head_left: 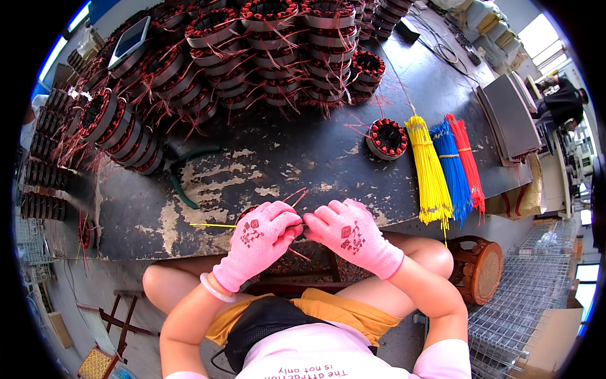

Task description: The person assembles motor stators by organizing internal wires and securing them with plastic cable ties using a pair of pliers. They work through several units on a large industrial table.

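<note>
At the table's front edge, my left hand [262, 235] and my right hand [350, 235], both in pink gloves, meet fingertip to fingertip. Their fingers are pinched on thin wire, mostly covered by the gloves. A yellow wire [211, 225] sticks out to the left from behind my left hand, and red wire ends [298, 194] rise above the fingertips. Part of a wound motor stator [245, 215] shows behind my left hand; the glove hides the rest. Another stator with red windings [387, 139] sits alone farther right.
Tall stacks of stators [268, 50] fill the table's far side, and a leaning row [120, 132] lies left. Green-handled pliers [179, 188] rest nearby. Bundles of yellow wires [429, 170], blue wires [452, 170] and red wires [467, 161] lie right. A wooden stool [486, 271] stands beside my knee.
</note>
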Tool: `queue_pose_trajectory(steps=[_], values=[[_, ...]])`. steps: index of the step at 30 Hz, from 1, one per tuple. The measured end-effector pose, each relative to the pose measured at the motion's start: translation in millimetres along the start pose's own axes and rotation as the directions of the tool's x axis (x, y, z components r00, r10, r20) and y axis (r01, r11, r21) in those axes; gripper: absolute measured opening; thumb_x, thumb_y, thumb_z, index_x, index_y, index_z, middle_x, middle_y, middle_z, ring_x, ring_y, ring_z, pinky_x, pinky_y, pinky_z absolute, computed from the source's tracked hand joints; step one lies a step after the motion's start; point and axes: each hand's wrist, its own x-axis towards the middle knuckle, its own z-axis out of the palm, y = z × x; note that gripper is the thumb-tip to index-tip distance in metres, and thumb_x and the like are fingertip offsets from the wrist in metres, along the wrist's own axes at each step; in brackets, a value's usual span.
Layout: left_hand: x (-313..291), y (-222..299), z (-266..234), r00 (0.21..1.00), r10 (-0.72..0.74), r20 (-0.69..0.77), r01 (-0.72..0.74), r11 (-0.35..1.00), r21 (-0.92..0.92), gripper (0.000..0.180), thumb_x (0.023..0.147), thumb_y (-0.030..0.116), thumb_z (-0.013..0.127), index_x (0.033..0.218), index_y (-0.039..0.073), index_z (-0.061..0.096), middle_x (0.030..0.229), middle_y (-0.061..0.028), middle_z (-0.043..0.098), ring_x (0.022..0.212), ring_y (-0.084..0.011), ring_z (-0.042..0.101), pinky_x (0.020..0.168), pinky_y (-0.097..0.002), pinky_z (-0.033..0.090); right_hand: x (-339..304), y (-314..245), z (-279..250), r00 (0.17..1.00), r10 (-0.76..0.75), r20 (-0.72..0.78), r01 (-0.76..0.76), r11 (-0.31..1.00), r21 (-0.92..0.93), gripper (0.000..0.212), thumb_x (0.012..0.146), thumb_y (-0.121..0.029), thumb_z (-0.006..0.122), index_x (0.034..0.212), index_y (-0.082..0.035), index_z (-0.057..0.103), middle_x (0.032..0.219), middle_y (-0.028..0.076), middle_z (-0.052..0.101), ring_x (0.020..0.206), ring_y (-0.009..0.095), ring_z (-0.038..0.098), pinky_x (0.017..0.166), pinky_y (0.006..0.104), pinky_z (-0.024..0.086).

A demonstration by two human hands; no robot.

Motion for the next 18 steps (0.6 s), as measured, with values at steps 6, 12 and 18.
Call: queue_pose_trajectory(steps=[6, 12, 18], values=[[0.7, -1.1, -1.6, 1.000, 0.011, 0.020, -0.011, 1.000, -0.002, 0.019, 0.078, 0.003, 0.075, 0.095, 0.009, 0.067, 0.098, -0.0058, 0.067, 0.088, -0.0296, 0.066, 0.076, -0.0412, 0.055, -0.8, -10.1, 22.2, 0.706, 0.315, 0.634, -0.552, -0.316, 0.772, 0.036, 0.107, -0.035, 0.054, 0.098, -0.003, 0.069, 0.089, 0.000, 0.071, 0.069, 0.004, 0.057, 0.058, 0.0215, 0.042], [-1.0, -0.7, -0.3, 1.000, -0.006, 0.008, 0.006, 1.000, -0.015, 0.018, 0.079, 0.003, 0.075, 0.094, 0.009, 0.068, 0.096, -0.0069, 0.067, 0.087, -0.0297, 0.067, 0.076, -0.0408, 0.055, -11.1, -11.8, -0.8, 0.916, 0.399, -0.042, -0.335, 0.820, 0.464, 0.019, 0.092, -0.026, 0.071, 0.099, -0.009, 0.069, 0.091, 0.005, 0.070, 0.083, 0.028, 0.067, 0.069, 0.0399, 0.052], [-1.1, -0.3, 1.5, 1.000, -0.001, -0.002, 0.001, 1.000, -0.001, 0.017, 0.081, 0.008, 0.076, 0.096, 0.009, 0.067, 0.097, -0.0061, 0.066, 0.088, -0.0291, 0.066, 0.076, -0.0407, 0.055, -12.8, -9.8, 19.0, 0.957, 0.022, -0.289, 0.017, 0.991, 0.132, 0.029, 0.082, -0.015, 0.071, 0.110, -0.014, 0.066, 0.097, 0.000, 0.064, 0.090, 0.020, 0.063, 0.079, 0.0377, 0.050]])
